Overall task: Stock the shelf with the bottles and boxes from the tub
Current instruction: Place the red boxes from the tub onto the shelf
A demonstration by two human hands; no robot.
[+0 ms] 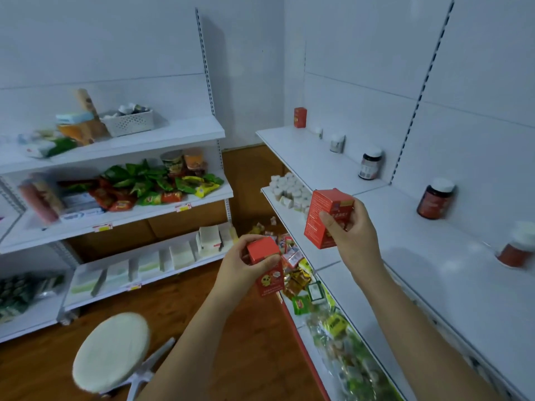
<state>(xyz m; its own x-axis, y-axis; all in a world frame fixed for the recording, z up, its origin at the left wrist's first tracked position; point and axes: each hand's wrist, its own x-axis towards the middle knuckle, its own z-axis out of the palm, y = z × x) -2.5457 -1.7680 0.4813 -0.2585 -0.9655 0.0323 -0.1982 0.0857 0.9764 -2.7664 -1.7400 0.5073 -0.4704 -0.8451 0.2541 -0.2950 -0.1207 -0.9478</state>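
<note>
My left hand (243, 264) grips a small red box (267, 266) with a cartoon face on its front, held low in front of the right-hand shelving. My right hand (351, 227) grips a taller red box (325, 217), held above the front edge of the white top shelf (304, 157). On that shelf stand another red box (300, 117) at the far end, a dark bottle (370, 162), a red-brown bottle (435, 198), a blurred red bottle (518, 246) and two small white-capped bottles (337, 142). The tub is out of view.
Small white bottles (291, 191) crowd the lower right shelf, with loose snack packets (298, 273) below. The left shelving (162, 209) holds packets, a white basket (128, 121) and white boxes. A round stool (111, 351) stands on the wooden floor.
</note>
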